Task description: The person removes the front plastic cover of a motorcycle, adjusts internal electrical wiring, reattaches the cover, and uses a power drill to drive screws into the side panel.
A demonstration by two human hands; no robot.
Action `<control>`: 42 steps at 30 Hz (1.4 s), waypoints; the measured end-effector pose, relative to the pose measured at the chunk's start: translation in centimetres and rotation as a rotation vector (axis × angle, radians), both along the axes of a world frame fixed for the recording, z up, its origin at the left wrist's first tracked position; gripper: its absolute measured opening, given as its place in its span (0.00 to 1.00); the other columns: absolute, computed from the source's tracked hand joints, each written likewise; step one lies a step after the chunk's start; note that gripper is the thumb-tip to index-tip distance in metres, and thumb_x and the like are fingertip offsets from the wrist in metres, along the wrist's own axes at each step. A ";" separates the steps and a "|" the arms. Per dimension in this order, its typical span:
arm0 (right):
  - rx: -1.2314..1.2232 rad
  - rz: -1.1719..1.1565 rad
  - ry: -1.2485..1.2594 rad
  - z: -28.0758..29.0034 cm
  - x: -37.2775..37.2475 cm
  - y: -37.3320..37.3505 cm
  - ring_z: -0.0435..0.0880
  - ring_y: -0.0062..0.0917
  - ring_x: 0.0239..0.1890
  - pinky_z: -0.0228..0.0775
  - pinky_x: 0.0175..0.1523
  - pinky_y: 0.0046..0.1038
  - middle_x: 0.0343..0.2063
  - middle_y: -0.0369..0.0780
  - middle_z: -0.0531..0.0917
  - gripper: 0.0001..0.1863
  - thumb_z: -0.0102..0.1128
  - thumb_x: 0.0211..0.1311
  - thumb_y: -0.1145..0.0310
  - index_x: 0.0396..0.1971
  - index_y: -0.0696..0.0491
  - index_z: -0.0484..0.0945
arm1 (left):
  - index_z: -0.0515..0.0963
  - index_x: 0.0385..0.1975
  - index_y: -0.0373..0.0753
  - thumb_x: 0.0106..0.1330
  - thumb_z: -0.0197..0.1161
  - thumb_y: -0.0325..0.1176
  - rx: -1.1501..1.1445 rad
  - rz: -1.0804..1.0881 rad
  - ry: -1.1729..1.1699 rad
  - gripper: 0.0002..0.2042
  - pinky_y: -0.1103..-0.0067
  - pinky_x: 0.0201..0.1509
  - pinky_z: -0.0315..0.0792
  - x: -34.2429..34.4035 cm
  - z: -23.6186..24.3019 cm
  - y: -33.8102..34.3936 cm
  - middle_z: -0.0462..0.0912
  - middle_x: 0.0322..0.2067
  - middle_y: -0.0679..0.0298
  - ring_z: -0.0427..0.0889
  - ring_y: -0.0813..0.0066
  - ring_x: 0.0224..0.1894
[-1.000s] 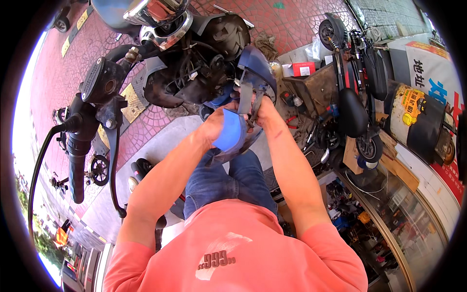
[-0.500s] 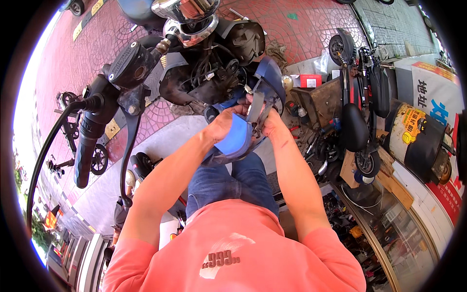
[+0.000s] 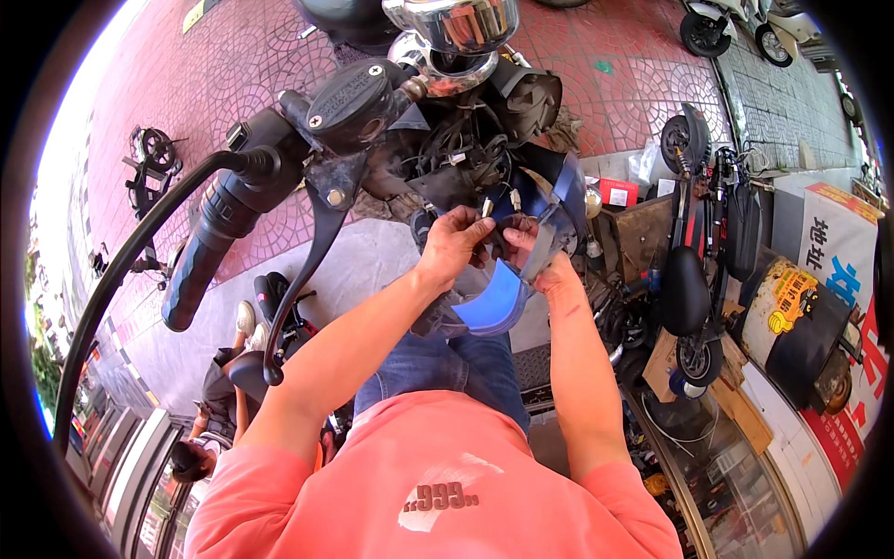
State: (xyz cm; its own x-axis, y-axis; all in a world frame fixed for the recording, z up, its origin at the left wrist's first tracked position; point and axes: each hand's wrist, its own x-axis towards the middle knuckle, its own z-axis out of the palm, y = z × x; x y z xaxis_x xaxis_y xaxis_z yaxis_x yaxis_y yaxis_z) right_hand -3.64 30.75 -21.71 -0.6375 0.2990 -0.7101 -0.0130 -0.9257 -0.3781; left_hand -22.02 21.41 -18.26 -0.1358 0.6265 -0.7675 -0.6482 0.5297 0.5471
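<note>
A dark plastic housing (image 3: 568, 182) with a grey strap-like strip and a bright blue panel (image 3: 489, 303) sits above my jeans, below the motorbike's exposed wiring (image 3: 456, 140). My left hand (image 3: 452, 244) is closed, thumb and fingers pinched at a small dark part (image 3: 495, 242) among the wires, above the blue panel. White connectors (image 3: 487, 205) hang just above my fingertips. My right hand (image 3: 540, 256) is curled at the housing's right side, thumb toward that same dark part; what its fingers grip is partly hidden. Chrome lamp parts (image 3: 456, 28) are at the top.
The handlebar grip (image 3: 196, 270) and brake lever (image 3: 307, 279) arch at left. A black scooter (image 3: 684, 279), metal drum (image 3: 782, 326) and wooden box (image 3: 619, 242) stand right. A glass cabinet (image 3: 736, 494) is lower right. Another person (image 3: 196, 456) sits low at left.
My left hand has risen from beside the blue panel to the wires, uncovering more of the panel. The view has shifted, bringing the handlebar rightward and another person into sight at lower left.
</note>
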 end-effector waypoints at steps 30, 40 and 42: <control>0.068 -0.004 0.369 2.1 -0.3 0.5 0.81 0.33 0.41 0.72 0.67 0.51 0.32 0.40 0.78 0.04 0.60 0.73 0.69 0.37 0.52 0.78 | 0.78 0.61 0.38 0.65 0.66 0.35 -0.326 -0.047 0.771 0.24 0.60 0.67 0.74 -3.9 -11.9 -4.1 0.83 0.54 0.43 0.82 0.42 0.59; -0.009 -0.023 0.427 1.1 1.3 0.5 0.87 0.36 0.45 0.80 0.60 0.42 0.40 0.45 0.84 0.09 0.71 0.64 0.72 0.38 0.54 0.78 | 0.78 0.55 0.34 0.69 0.66 0.35 -0.370 0.068 0.577 0.18 0.68 0.41 0.80 -2.7 -13.3 -5.3 0.86 0.42 0.58 0.85 0.64 0.38; 0.000 -0.033 0.391 1.3 1.8 0.3 0.87 0.36 0.45 0.81 0.60 0.41 0.39 0.44 0.84 0.11 0.73 0.63 0.72 0.40 0.53 0.79 | 0.79 0.54 0.37 0.73 0.64 0.35 -0.483 0.170 0.198 0.14 0.69 0.37 0.79 -2.9 -13.1 -5.6 0.84 0.39 0.61 0.83 0.68 0.37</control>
